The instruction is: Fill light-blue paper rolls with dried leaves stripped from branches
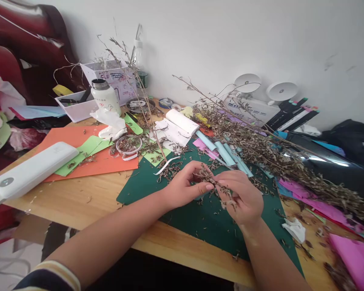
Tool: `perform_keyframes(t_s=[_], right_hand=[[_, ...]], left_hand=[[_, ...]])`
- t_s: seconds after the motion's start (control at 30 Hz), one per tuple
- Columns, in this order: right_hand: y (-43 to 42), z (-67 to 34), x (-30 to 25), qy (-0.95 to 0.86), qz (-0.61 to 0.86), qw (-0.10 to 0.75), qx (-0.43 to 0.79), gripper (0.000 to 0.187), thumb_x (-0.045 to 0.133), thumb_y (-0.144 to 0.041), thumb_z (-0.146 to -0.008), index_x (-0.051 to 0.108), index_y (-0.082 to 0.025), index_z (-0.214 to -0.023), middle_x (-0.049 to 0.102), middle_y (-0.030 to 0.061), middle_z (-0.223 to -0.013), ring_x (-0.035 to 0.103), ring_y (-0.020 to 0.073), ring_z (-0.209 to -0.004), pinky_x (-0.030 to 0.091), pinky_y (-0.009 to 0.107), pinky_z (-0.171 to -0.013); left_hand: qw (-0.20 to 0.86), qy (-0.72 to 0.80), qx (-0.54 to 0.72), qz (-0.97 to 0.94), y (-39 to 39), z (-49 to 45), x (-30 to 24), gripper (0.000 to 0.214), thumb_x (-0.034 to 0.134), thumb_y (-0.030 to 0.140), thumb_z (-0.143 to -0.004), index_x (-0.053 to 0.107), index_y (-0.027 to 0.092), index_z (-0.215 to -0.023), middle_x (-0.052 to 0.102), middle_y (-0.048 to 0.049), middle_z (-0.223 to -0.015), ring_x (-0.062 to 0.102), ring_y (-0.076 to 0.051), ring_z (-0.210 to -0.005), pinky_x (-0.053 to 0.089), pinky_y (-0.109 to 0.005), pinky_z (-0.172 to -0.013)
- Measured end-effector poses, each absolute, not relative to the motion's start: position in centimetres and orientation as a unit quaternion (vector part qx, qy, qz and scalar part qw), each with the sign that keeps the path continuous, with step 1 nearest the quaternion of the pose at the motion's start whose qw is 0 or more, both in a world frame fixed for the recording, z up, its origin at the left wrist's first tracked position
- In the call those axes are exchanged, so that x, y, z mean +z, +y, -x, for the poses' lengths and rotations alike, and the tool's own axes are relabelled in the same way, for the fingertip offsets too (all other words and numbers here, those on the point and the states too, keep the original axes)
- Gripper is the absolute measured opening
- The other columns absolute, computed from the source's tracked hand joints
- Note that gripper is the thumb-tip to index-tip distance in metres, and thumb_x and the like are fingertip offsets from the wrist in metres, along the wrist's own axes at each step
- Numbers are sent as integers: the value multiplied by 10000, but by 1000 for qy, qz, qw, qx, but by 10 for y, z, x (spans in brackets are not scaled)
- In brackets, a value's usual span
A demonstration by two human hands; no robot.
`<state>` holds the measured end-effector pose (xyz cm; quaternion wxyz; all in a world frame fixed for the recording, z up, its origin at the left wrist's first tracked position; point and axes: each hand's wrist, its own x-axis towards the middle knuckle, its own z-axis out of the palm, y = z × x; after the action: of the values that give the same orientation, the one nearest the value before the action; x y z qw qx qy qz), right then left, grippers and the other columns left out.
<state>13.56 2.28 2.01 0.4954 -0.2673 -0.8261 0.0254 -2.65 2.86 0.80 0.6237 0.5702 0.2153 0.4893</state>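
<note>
Over a dark green mat (200,226), both my hands meet on a small dried plant sprig (227,192) with brown, curled leaves. My left hand (189,184) pinches one part of it between thumb and fingers. Close beside it, my right hand (244,194) has its fingers curled round the other part, and the fingertips of the two hands nearly touch. Crumbled leaf bits lie on the mat around them. Just beyond the left hand are a white strip (166,165) and a tall bare dried stem (148,109).
A large heap of dried branches (255,141) stretches along the right. Light blue paper rolls (227,152) lie before it. A clear tape roll (129,144), orange paper (91,169), a white power bank (33,169) and an uncapped bottle (104,97) occupy the left.
</note>
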Motion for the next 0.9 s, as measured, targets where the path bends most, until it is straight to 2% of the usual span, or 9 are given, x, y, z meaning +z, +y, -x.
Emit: perform_keyframes(t_s=[0.2, 0.33, 0.47, 0.6, 0.7, 0.9], right_hand=[[22, -130, 27, -827, 290, 482, 26, 268, 507, -50, -690, 561, -223, -887, 621, 58, -824, 581, 201, -784, 487, 380, -658], [22, -130, 30, -833, 285, 474, 13, 252, 490, -37, -691, 583, -203, -857, 623, 82, -882, 574, 206, -812, 481, 395, -685], [22, -132, 34, -848, 272, 454, -6, 291, 466, -59, -693, 579, -204, -918, 635, 74, -864, 582, 212, -811, 473, 399, -682], [22, -133, 35, -862, 254, 437, 17, 338, 402, -99, -714, 553, -183, -1005, 622, 93, -950, 573, 223, -869, 456, 420, -719], [22, -133, 30, -848, 281, 445, 59, 333, 390, -89, -739, 556, -208, -1001, 604, 82, -993, 561, 211, -883, 452, 415, -746], [23, -134, 18, -776, 334, 493, 209, 297, 489, -93, -746, 503, -247, -999, 569, 59, -971, 539, 194, -927, 479, 366, -741]], left_hand=[[361, 263, 505, -739, 29, 31, 9, 138, 550, 293, -749, 520, 173, -808, 599, -90, -912, 548, -170, -873, 432, -317, -792], [274, 228, 519, -777, 30, 34, 14, 101, 531, 258, -763, 540, 168, -809, 607, -99, -890, 556, -169, -883, 450, -300, -774], [244, 246, 502, -792, 29, 35, 16, 99, 480, 236, -788, 546, 163, -784, 593, -99, -882, 557, -155, -855, 460, -284, -756], [250, 278, 492, -786, 28, 35, 17, 113, 482, 241, -779, 550, 158, -744, 575, -94, -873, 546, -154, -838, 453, -279, -744], [272, 261, 481, -792, 29, 34, 19, 111, 474, 235, -781, 549, 157, -754, 587, -83, -827, 537, -153, -820, 446, -269, -738], [312, 268, 461, -787, 31, 34, 21, 152, 447, 269, -797, 538, 157, -750, 577, -73, -747, 522, -159, -766, 426, -274, -710]])
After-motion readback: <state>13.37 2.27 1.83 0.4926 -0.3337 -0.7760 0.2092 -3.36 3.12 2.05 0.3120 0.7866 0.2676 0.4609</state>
